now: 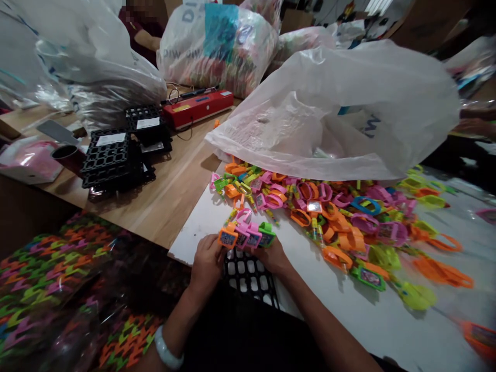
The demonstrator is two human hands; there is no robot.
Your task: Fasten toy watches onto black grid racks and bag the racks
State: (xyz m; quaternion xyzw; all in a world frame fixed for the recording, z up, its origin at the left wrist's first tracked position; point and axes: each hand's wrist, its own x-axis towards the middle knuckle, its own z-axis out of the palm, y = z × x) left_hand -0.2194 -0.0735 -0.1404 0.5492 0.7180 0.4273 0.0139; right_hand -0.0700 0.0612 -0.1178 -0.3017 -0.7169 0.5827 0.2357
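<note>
My left hand (207,261) is closed at the left end of a short row of toy watches (247,236), its fingers around the orange one. My right hand (272,255) grips the same row from the right, by the green watch. Pink ones sit between them, with the square picture faces turned toward me. Just below the row lies a black grid tray (250,276), partly hidden by my hands and dark clothing. Right of my hands spreads a heap of orange, pink, green and yellow toy watches (341,222) on the white tabletop (302,289).
A large white plastic bag (349,103) lies behind the heap. Farther left are stacked black trays (106,155), a red box-shaped device (197,108) and a dark cup (68,155). Filled trays of coloured watches (42,279) stand low at left. A person's arm (147,40) shows behind.
</note>
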